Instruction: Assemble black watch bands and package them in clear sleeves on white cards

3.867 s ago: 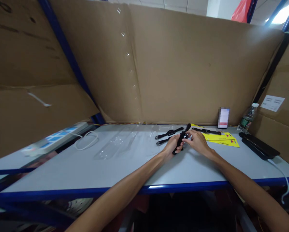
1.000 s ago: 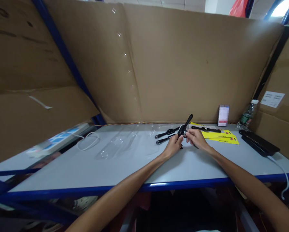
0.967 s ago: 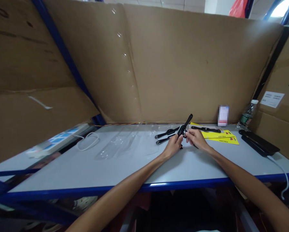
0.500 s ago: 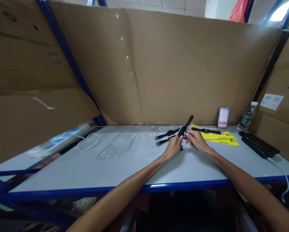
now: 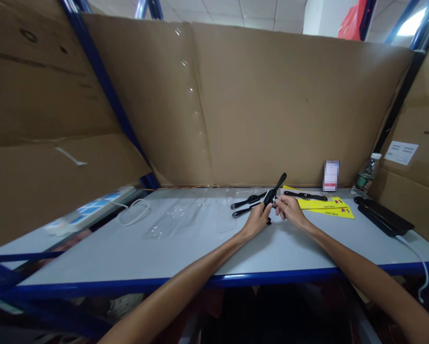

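My left hand [image 5: 256,220] is closed around a black watch [image 5: 280,181], whose strap sticks up and to the right above the fingers. Pinched fingers of my right hand [image 5: 289,209] meet the watch's right side, by a small shiny part. The fingers cover much of the watch's middle. Two more black watches, an upper one [image 5: 248,201] and a lower one [image 5: 241,212], lie just left of my hands. Beyond my right hand, another black watch [image 5: 305,195] rests by yellow printed cards [image 5: 334,212].
Clear plastic packaging [image 5: 171,222] lies on the grey table [image 5: 128,258], left of centre. A power strip [image 5: 92,208] with a white cable is at far left. A phone [image 5: 330,176], a water bottle [image 5: 367,176] and a black case-like object [image 5: 384,217] stand right. Cardboard [image 5: 257,105] walls the back.
The view has tilted up slightly. My hands stay almost in place on the watch, with the right fingers shifting a little against it.
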Demonstrator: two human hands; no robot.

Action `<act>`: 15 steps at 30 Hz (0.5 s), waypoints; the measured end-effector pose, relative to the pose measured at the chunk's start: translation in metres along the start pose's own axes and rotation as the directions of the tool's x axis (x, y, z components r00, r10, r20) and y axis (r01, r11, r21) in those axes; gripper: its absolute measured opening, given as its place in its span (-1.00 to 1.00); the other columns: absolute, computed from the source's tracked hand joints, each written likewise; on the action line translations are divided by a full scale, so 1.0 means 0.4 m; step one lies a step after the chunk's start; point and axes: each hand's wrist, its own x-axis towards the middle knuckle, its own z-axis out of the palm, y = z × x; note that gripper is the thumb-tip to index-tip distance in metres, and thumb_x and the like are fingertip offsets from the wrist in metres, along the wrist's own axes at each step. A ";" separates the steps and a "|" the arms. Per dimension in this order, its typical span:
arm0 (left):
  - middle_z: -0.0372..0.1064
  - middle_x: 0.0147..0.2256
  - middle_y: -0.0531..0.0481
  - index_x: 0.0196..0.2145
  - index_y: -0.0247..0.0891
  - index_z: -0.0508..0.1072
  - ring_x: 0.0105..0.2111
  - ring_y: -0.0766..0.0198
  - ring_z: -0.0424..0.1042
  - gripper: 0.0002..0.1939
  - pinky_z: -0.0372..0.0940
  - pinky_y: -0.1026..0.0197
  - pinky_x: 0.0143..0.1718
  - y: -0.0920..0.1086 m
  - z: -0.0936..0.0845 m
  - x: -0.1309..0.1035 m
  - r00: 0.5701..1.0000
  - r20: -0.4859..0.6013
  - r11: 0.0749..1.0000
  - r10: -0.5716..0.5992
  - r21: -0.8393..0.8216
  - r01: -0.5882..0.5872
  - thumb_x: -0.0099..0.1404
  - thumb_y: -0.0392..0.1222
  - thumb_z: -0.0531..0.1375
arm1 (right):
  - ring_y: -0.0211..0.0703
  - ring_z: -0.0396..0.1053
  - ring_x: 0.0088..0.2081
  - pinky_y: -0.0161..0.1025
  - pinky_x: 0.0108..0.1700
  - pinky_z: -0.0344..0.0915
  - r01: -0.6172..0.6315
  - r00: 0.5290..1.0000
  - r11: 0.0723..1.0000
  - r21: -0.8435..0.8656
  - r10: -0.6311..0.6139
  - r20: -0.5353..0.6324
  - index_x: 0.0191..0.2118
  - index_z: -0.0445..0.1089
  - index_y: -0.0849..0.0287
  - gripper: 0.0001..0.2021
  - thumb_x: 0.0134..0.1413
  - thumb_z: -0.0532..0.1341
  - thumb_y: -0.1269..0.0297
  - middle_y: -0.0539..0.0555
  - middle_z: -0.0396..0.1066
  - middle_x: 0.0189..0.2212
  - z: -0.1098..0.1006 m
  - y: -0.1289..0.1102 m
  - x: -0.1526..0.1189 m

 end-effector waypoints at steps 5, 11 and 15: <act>0.07 -0.62 0.16 -0.47 -0.20 0.22 -0.59 0.36 0.13 -0.52 0.05 0.29 -0.55 -0.007 0.004 0.001 1.000 -0.003 1.000 -0.007 -0.008 0.007 0.32 0.27 0.11 | -0.35 0.15 -0.74 -0.36 -0.65 0.05 -0.006 0.997 1.000 0.007 0.006 -0.076 -0.49 0.25 0.13 -0.62 0.11 0.14 -0.09 -0.02 0.36 -0.66 0.017 0.005 -0.006; 0.06 -0.62 0.17 -0.44 -0.21 0.26 -0.60 0.37 0.10 -0.52 0.02 0.30 -0.55 -0.009 0.007 -0.003 1.000 0.005 1.000 -0.002 -0.006 0.002 0.32 0.29 0.08 | -0.36 0.14 -0.74 -0.35 -0.64 0.07 -0.023 0.994 1.000 0.020 0.025 -0.111 -0.48 0.25 0.12 -0.61 0.09 0.14 -0.12 -0.01 0.37 -0.65 0.029 0.007 -0.011; 0.06 -0.63 0.17 -0.44 -0.22 0.26 -0.61 0.37 0.08 -0.51 0.00 0.30 -0.56 -0.006 0.008 -0.005 1.000 0.005 1.000 0.012 0.021 -0.013 0.34 0.29 0.04 | -0.37 0.13 -0.73 -0.36 -0.65 0.07 -0.024 0.991 0.999 0.022 0.026 -0.129 -0.48 0.25 0.13 -0.60 0.10 0.14 -0.13 -0.01 0.37 -0.64 0.034 0.004 -0.014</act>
